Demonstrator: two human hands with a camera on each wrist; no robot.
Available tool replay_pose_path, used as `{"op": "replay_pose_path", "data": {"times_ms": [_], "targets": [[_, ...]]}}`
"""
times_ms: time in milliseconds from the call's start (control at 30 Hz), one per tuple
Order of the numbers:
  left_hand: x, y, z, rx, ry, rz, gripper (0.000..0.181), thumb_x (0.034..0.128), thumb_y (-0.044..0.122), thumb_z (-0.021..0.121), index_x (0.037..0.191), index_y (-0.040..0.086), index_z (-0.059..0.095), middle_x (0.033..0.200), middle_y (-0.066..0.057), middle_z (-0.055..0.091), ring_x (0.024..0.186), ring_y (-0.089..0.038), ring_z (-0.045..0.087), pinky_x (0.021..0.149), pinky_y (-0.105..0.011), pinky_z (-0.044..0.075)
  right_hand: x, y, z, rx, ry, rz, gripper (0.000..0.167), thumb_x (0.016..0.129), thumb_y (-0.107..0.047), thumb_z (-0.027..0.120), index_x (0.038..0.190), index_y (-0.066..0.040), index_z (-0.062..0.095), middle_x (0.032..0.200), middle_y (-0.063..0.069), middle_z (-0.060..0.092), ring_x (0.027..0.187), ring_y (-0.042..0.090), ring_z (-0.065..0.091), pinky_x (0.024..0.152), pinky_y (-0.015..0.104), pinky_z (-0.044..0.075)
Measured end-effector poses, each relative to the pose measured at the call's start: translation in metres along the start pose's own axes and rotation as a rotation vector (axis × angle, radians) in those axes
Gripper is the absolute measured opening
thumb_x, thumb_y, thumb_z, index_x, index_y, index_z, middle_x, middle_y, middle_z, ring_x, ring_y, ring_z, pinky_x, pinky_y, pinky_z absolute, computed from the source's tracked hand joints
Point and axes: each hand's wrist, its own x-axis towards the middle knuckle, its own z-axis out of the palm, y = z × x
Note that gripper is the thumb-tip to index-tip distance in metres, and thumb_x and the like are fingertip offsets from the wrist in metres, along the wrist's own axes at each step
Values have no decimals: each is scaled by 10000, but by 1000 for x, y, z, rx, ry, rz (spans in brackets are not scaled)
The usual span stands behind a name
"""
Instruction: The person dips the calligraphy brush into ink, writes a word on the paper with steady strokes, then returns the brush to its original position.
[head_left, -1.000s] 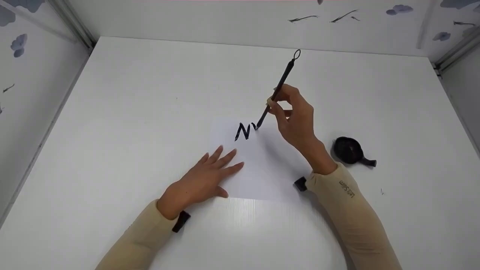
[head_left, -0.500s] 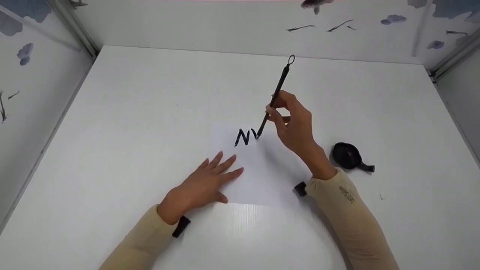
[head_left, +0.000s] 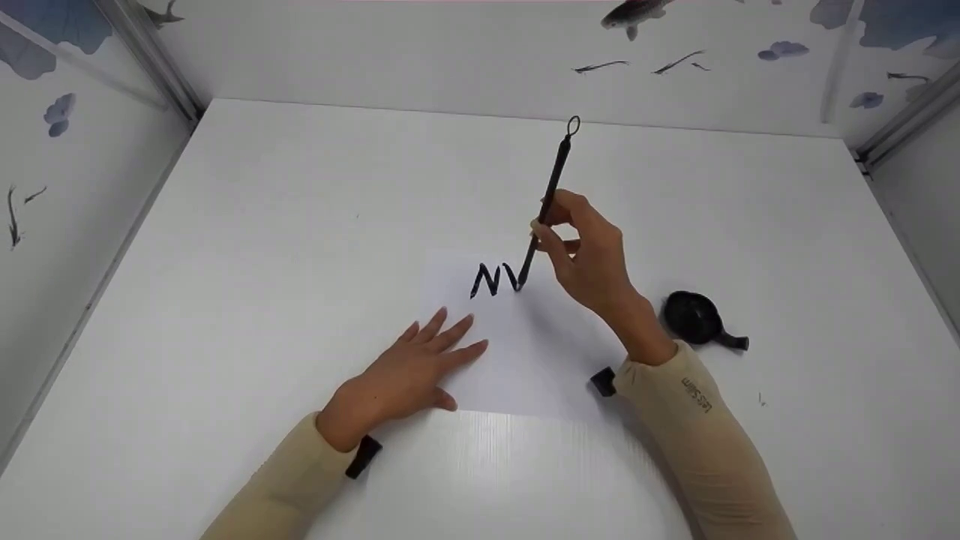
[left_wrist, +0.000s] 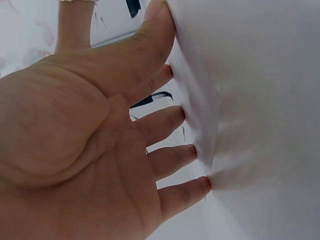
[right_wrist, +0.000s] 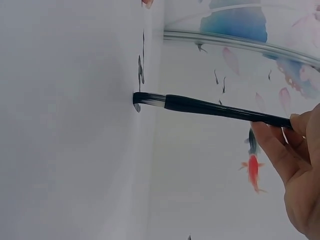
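Brush handle (right_wrist: 220, 109) is smooth and pretty glossy, bristles (right_wrist: 150, 99) look inky-wet. Paper (head_left: 525, 360) is thin and matt. Tabletop (head_left: 300, 210) has a soft sheen, dish (head_left: 691, 318) seems smooth, sleeves (head_left: 720, 450) are matt cloth, wall rail (right_wrist: 225, 41) looks metal.

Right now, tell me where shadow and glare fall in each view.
Head: soft shadow across the paper near the right hand, pale glare on the table; left wrist: left hand dim, faint shadows beside it; right wrist: greyish light, thin shine along the brush.
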Motion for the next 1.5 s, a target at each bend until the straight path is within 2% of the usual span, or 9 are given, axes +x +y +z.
{"op": "replay_pose_path", "data": {"times_ms": [433,867,1100,1500], "targets": [[-2,1,3,-17,-7,-7,785,804,260,767,1483,184,382,1578,-94,173,1434,-370,71,1102,-572,161,-3,0,-2,24,-21,18,354,885,29,640,1209,-14,505,955,104,624,862,185,663,613,302,567],[-2,0,3,-14,0,-1,788,803,259,767,1484,174,379,1576,-100,172,1430,-380,74,1101,-571,165,0,2,-3,19,39,23,320,888,30,637,1184,-18,524,950,101,624,868,189,668,614,291,565],[-1,1,2,-17,-9,-14,783,806,251,769,1483,178,382,1580,-92,165,1433,-371,72,1107,-559,161,1,6,-2,3,81,16,322,873,41,653,1167,-7,531,923,103,627,856,194,674,622,230,552],[1,0,0,-16,-15,-17,782,812,258,763,1486,181,375,1581,-90,158,1434,-370,61,1109,-556,156,1,12,-2,-2,132,3,321,859,87,646,1151,3,542,911,130,629,845,200,675,608,289,565]]}}
